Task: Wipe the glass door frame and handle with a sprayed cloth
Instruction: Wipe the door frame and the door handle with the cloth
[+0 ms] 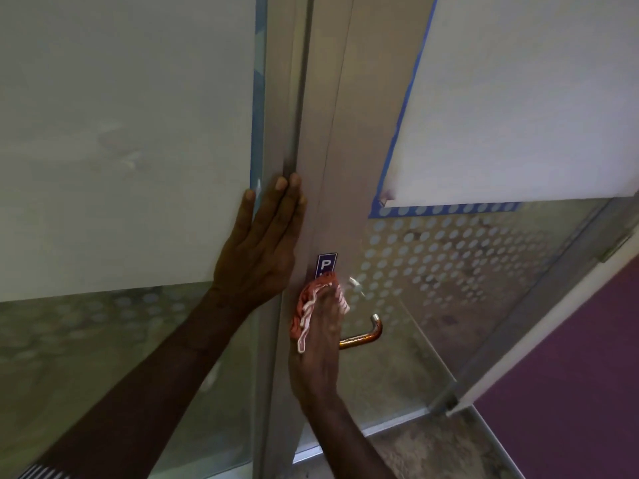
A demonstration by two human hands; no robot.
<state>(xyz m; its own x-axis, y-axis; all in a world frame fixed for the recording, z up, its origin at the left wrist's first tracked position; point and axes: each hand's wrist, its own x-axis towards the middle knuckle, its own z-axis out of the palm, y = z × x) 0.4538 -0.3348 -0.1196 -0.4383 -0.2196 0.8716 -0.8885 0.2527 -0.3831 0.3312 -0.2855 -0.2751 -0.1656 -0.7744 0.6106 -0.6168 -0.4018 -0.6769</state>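
The grey metal door frame [340,167] runs up the middle of the head view, with frosted glass on both sides. My right hand [320,344] presses a bunched red-and-white cloth [307,305] against the frame, just under a small blue sign with a white letter P [326,265]. A curved metal door handle [363,335] sticks out right beside that hand, partly hidden by it. My left hand [264,247] lies flat, fingers together and pointing up, against the fixed post and glass edge to the left.
The door leaf [484,271] stands ajar to the right, with a dotted film band and blue tape edging [408,108]. A purple wall [570,392] lies beyond it. Speckled floor [432,447] shows at the bottom.
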